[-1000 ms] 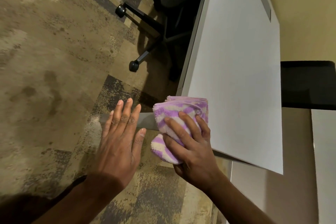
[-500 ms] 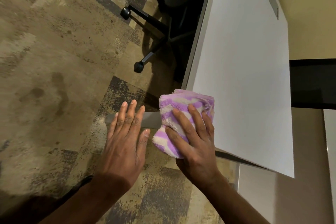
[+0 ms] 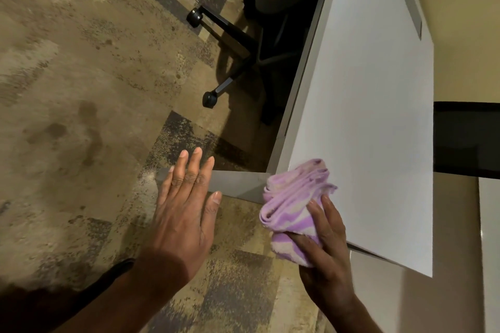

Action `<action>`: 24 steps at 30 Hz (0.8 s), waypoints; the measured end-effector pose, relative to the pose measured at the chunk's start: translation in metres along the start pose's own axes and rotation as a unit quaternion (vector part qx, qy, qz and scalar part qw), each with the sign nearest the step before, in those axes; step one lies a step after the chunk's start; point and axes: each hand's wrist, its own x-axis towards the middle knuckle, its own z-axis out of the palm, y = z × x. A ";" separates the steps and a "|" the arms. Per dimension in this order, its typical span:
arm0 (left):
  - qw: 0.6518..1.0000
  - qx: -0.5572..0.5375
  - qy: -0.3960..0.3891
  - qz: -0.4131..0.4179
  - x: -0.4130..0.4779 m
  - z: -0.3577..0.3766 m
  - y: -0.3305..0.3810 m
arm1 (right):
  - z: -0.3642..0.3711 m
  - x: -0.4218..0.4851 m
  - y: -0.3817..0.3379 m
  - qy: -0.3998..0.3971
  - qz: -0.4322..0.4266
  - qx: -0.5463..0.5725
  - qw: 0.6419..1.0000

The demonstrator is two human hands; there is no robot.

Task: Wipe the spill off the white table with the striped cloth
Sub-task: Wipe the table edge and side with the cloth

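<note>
White table (image 3: pixel 365 116) fills right side of view, w/ top bare and no spill visible on it. Black office chair (image 3: pixel 270 8) tucked at far left edge; patterned carpet (image 3: pixel 81 76) below. Striped cloth (image 3: pixel 292 208) bunched at near-left corner of table, partly on top, partly hanging past edge.

Risks, as judged from here: could miss the spill altogether, since can't make out any wet patch to aim at. Could smear rather than lift if wad stays this folded, w/ only a small face touching. Could slip off corner, since a good part of cloth hangs over edge w/o support.

Right hand (image 3: pixel 327 259) wrapped round near end of cloth, fingers closed on wad from right and underneath, wrist angled in toward corner. Left hand (image 3: pixel 184 211) flat and open, fingers straight and close together, thumb out, hovering over carpet beside grey edge strip (image 3: pixel 238 182); contact w/ anything can't be told.
</note>
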 end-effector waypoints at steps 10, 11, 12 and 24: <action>1.000 -0.013 0.006 -0.006 0.012 0.000 0.018 | 0.000 0.021 -0.023 -0.040 0.026 -0.023 0.999; 1.000 -0.017 0.009 -0.009 0.014 0.000 0.020 | -0.001 0.024 -0.025 -0.049 0.022 -0.024 0.998; 1.000 -0.022 0.014 -0.013 0.015 0.000 0.022 | -0.002 0.028 -0.026 -0.057 0.019 -0.022 0.998; 0.998 -0.031 0.052 -0.010 0.020 -0.005 0.039 | 0.017 0.143 -0.001 0.039 0.197 0.050 0.978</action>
